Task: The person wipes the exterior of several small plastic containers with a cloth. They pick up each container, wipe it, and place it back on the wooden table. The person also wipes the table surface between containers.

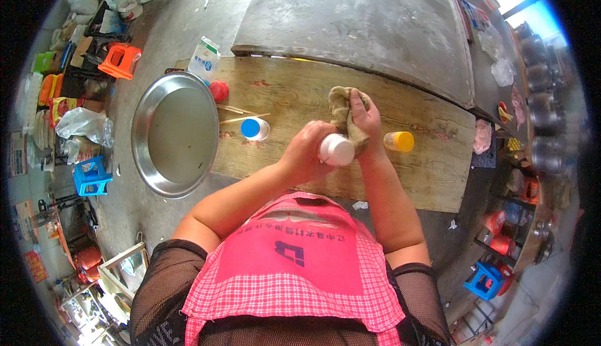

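Note:
My left hand (306,151) grips a white plastic bottle (337,150), its round end turned up towards me. A brownish cloth (346,106) is bunched in my right hand (367,123), and its lower part lies against or just beside the bottle. Both hands are over a wooden board table (291,81). To the right of my right hand stands a yellow-capped container (399,141). Left of my left hand is a white bottle with a blue cap (255,128). Thin wooden sticks (244,117) lie on the board beyond that bottle.
A wide metal basin (141,135) of cloudy water stands at the left. Near its far rim are a red round object (219,91) and a white printed bag (204,59). A large grey slab (357,22) borders the table's far side. Plastic stools (120,60) stand farther off.

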`<action>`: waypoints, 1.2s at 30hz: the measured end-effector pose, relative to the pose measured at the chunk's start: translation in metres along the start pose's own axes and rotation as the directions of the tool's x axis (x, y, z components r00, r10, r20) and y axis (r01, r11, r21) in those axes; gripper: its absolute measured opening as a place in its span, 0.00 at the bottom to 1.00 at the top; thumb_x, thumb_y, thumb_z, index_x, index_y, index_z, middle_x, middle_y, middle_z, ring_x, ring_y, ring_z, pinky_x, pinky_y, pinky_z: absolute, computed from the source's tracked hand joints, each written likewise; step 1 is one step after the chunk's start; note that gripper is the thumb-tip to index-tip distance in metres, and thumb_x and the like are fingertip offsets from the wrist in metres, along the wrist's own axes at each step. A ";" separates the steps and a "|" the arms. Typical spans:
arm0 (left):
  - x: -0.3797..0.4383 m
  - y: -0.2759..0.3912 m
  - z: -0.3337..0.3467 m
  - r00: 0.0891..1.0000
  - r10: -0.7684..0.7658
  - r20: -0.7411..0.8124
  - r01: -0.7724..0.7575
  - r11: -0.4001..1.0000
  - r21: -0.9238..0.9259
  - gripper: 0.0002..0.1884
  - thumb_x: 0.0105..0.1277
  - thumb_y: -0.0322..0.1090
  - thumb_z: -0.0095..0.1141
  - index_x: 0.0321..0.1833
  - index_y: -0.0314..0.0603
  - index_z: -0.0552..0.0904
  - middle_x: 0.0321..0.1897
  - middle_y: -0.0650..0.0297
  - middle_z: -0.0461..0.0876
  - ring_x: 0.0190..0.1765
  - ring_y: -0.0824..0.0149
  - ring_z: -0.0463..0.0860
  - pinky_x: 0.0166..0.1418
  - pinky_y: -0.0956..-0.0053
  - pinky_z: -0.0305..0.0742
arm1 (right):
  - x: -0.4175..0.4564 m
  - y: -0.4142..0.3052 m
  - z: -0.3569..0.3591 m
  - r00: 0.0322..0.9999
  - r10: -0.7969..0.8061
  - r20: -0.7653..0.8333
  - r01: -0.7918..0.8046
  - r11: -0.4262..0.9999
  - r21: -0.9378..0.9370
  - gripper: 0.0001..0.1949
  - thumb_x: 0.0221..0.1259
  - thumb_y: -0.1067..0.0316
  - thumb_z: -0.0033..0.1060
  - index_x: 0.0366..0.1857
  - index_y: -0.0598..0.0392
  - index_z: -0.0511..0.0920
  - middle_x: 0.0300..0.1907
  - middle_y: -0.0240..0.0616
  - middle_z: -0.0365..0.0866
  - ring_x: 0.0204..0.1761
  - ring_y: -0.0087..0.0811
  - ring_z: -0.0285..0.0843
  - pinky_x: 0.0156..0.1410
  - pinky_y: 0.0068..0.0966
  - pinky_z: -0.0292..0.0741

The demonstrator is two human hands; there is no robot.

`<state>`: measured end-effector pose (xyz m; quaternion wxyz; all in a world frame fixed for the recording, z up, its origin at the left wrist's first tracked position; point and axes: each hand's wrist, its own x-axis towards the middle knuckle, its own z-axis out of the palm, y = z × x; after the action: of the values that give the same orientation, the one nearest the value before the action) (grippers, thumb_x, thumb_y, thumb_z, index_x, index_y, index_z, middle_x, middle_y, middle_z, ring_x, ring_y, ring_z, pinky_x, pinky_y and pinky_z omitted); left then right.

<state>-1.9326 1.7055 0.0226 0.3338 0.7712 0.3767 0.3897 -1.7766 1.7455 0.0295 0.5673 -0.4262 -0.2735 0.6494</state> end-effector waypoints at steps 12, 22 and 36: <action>-0.004 -0.018 -0.009 0.940 -0.238 0.243 0.325 0.841 -0.432 0.37 0.55 0.28 0.70 0.68 0.41 0.66 0.54 0.67 0.78 0.58 0.71 0.75 0.65 0.70 0.71 | -0.065 -0.010 0.018 0.928 -0.229 0.293 0.275 0.953 -0.127 0.33 0.60 0.53 0.69 0.64 0.60 0.68 0.63 0.42 0.73 0.65 0.32 0.68 0.71 0.32 0.63; 0.015 0.014 -0.010 0.866 -0.343 0.364 0.431 0.881 -0.196 0.34 0.51 0.34 0.71 0.59 0.37 0.68 0.47 0.51 0.81 0.51 0.51 0.82 0.53 0.61 0.78 | -0.042 -0.007 -0.002 0.951 -0.022 0.307 0.005 0.998 0.055 0.20 0.54 0.67 0.71 0.51 0.55 0.76 0.56 0.41 0.76 0.55 0.28 0.75 0.60 0.26 0.72; 0.024 0.007 -0.034 0.570 -0.387 0.725 0.809 0.420 -0.411 0.47 0.44 0.22 0.69 0.72 0.43 0.63 0.49 0.63 0.78 0.49 0.67 0.81 0.51 0.70 0.78 | -0.036 -0.023 0.008 0.860 -0.098 0.501 0.003 0.982 0.187 0.19 0.55 0.69 0.69 0.50 0.57 0.75 0.49 0.39 0.79 0.53 0.34 0.78 0.62 0.34 0.75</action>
<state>-1.9495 1.7292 0.0528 0.8131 0.4512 0.3476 0.1204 -1.7723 1.7166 0.0617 0.5281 -0.1796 -0.3649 0.7454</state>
